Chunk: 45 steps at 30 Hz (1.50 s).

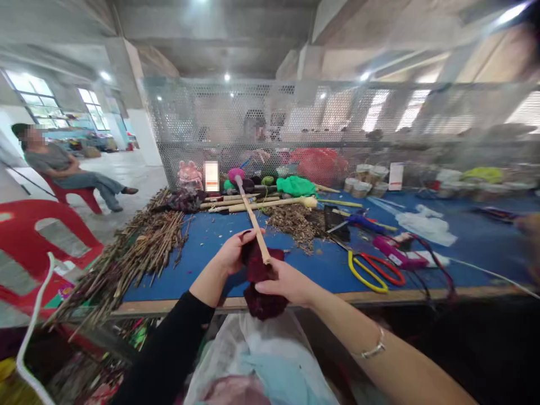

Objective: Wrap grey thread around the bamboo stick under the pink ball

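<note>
A light wooden stick [254,222] slants away from me over the table, with a pink ball [235,175] near its far end. My left hand [231,253] is closed at the stick's middle, its thumb by the wood and dark red cloth [258,269] against its fingers. Around the same cloth, just below the stick's near end, my right hand [289,281] is closed. The cloth hangs down past the table's front edge. Fingers of both hands are partly hidden by the cloth.
Dry twigs [143,247] are heaped on the left. Brown scraps [297,222] lie behind my hands, beside green cloth [295,185]. Scissors [373,270] with yellow and red handles and a magenta tool [399,253] are to the right. A perforated screen [270,118] stands behind; a person [63,163] sits left.
</note>
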Each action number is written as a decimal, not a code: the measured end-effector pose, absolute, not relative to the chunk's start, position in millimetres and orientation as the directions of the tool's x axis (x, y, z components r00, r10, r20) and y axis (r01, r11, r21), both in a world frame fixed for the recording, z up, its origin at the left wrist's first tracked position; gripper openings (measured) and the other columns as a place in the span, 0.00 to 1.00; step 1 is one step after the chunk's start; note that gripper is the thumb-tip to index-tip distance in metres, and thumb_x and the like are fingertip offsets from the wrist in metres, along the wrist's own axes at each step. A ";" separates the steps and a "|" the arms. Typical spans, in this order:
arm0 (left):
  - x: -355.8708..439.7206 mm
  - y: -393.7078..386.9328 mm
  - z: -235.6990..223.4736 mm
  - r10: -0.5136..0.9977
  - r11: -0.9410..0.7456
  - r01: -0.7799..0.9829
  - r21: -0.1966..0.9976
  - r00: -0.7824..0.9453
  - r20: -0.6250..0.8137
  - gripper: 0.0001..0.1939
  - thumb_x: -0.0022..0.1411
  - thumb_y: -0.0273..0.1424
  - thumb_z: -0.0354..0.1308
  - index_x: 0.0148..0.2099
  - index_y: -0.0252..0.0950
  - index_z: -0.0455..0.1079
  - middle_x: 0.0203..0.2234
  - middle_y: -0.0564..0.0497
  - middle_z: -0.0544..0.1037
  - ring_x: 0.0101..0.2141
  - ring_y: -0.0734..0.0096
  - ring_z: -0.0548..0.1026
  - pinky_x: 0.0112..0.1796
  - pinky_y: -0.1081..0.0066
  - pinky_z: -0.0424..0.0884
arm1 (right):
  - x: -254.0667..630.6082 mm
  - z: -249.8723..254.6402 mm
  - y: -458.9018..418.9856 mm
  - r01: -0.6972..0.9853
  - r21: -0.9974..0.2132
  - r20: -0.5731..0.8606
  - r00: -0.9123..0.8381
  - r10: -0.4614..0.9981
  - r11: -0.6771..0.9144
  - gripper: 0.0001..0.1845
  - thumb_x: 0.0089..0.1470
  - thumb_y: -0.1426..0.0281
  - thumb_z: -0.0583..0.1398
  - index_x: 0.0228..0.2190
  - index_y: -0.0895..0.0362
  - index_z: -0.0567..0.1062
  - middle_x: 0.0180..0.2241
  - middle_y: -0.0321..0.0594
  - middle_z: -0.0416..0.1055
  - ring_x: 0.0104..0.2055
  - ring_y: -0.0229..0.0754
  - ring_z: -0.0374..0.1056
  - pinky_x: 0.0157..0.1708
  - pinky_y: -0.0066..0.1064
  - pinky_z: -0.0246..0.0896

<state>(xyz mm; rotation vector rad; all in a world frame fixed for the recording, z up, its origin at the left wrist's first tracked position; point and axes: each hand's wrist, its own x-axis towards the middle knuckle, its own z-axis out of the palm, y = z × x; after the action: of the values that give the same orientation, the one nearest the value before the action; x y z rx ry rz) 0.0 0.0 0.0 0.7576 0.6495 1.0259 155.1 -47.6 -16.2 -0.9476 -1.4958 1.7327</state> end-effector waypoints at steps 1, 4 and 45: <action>0.2 -1.8 0.6 0.912 0.330 -0.490 0.807 0.388 -0.137 0.09 0.57 0.29 0.54 0.40 0.31 0.71 0.19 0.52 0.73 0.18 0.73 0.71 0.21 0.75 0.66 | 151.5 -19.8 -47.4 -0.061 -0.986 -0.105 -0.499 0.860 -0.156 0.21 0.36 0.65 0.69 0.31 0.61 0.70 0.25 0.35 0.70 0.26 0.33 0.65 0.25 0.24 0.60; 1.3 -8.2 1.5 0.890 0.384 -0.462 0.799 0.415 -0.188 0.10 0.57 0.29 0.54 0.41 0.31 0.71 0.21 0.49 0.74 0.20 0.71 0.73 0.24 0.73 0.68 | 145.9 -27.5 -48.4 -0.173 -0.960 -0.124 -0.444 0.888 -0.220 0.18 0.40 0.61 0.66 0.27 0.62 0.70 0.22 0.36 0.68 0.23 0.33 0.65 0.20 0.23 0.58; 8.6 -22.6 -9.8 0.894 0.419 -0.592 0.688 0.402 -0.199 0.07 0.59 0.23 0.53 0.41 0.30 0.69 0.27 0.47 0.77 0.25 0.74 0.76 0.26 0.76 0.74 | 165.4 -18.3 -96.0 -0.179 -0.974 0.186 -0.275 0.943 0.140 0.13 0.44 0.70 0.64 0.23 0.57 0.62 0.29 0.40 0.74 0.30 0.35 0.68 0.31 0.25 0.62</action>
<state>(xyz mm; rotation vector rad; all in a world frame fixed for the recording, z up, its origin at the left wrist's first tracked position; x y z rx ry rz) 8.6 -22.6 -9.8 0.5735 0.6083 1.0066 165.4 -96.0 -18.3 -0.8162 -1.3710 1.3609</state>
